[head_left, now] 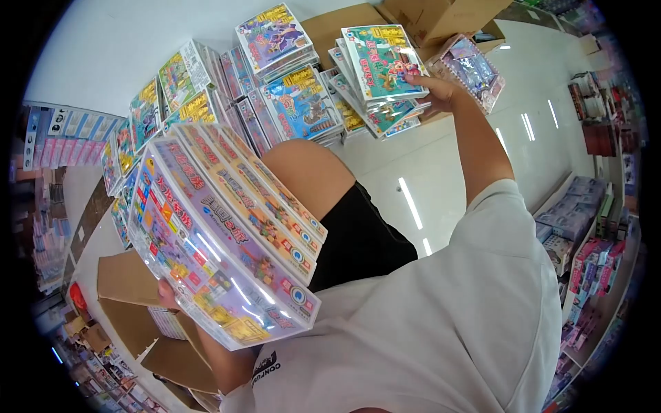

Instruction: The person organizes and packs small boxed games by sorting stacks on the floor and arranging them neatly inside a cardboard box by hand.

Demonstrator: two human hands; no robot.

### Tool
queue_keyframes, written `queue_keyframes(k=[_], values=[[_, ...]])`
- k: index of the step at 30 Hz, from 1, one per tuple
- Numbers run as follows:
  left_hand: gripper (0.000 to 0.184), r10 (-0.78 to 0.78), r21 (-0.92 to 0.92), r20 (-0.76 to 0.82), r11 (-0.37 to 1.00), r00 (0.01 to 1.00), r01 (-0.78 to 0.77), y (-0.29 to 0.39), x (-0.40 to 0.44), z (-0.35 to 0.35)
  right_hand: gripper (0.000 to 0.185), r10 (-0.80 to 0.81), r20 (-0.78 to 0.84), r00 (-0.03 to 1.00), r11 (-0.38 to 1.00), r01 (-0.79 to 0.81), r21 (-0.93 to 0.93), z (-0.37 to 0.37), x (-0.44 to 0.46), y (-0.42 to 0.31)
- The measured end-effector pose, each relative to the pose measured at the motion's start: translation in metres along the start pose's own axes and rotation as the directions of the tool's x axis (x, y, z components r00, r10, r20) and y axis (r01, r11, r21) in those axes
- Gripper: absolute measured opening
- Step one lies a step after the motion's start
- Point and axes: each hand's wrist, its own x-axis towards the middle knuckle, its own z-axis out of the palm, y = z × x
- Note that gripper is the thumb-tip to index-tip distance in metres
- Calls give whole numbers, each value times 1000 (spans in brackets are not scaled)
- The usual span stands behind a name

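My left hand (167, 294) is wrapped round the lower left edge of a stack of purple and orange game boxes (227, 227) in clear wrap, held tilted against my body. Most of its fingers are hidden under the stack. My right hand (437, 93) reaches out to the upper right and grips the edge of a green picture box (384, 63), with its thumb on top. That box lies on a loose pile of similar boxes. Beside it are a blue box (301, 104) and a purple box (274, 38), each on top of a pile.
More stacked picture boxes (180, 86) stand at the upper left. An open cardboard carton (127, 282) is at the lower left, and another carton (441, 20) at the top. A clear pack (471, 69) lies beyond my right hand. Stocked shelves (578, 213) line the right side.
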Motion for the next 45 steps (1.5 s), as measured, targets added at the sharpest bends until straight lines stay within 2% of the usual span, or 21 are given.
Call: queue_keyframes(k=[4,5,8,9,12,16,19,21,22,26,31,34,36,37,38,39,42,43,44,45], values=[[91,-26,22,23,999,999,26,1,13,-3,113,-30,-43,999,997,32,69,18,8,22],[92,-37,16,30,999,999,36,-3,15,-2,101,-74,-61,995,992,80,101,28,6,26],[87,-49,-52,120,997,992,55,-14,26,3,95,-184,-139,973,950,212,228,47,18,44],[84,-61,-81,169,994,984,76,-16,28,3,94,-195,-130,972,942,223,251,51,19,43],[82,-61,-62,198,995,978,75,-16,29,-1,107,-212,-217,953,922,269,277,72,7,36],[79,-48,-15,180,999,982,52,-22,28,6,100,-263,-178,948,892,310,329,68,-2,38],[76,-59,-20,210,998,976,64,-21,29,2,92,-274,-105,956,880,293,373,46,-8,50],[73,-68,-58,232,995,970,83,-23,30,5,86,-188,-65,980,919,199,340,39,-13,54],[72,-52,-56,199,996,979,64,-26,29,8,84,-141,-49,989,935,150,323,39,-17,56],[72,14,-19,68,1000,998,-13,-34,29,19,73,-147,-101,984,932,172,318,43,-9,62],[72,58,-28,45,998,997,-57,-34,34,36,72,-131,39,991,967,119,225,38,-6,49],[73,51,-45,87,998,995,-48,-32,34,34,71,-155,-85,984,958,171,232,47,-16,45],[74,21,-88,150,996,988,-8,-31,36,37,75,-302,-277,912,938,336,83,51,-17,47],[74,0,-129,193,991,981,26,-32,39,44,78,-405,-385,829,904,425,-35,55,-19,48],[78,25,-87,118,996,993,-15,-34,37,49,80,-507,-472,721,854,494,-163,59,-21,48],[81,51,-40,41,998,998,-49,-36,35,53,84,-577,-568,587,812,485,-324,73,-45,38],[85,47,18,4,999,999,-47,-36,40,71,83,-725,-522,449,645,708,-287,118,-105,17],[87,76,47,-13,996,997,-76,-38,43,77,82,-750,-460,476,632,722,-282,138,-127,4],[85,29,-9,-20,1000,999,-29,-37,43,89,82,-770,-401,497,619,736,-276,160,-149,-9],[85,41,14,-11,999,999,-41,-36,45,86,81,-786,-345,513,606,749,-267,174,-161,-15]])
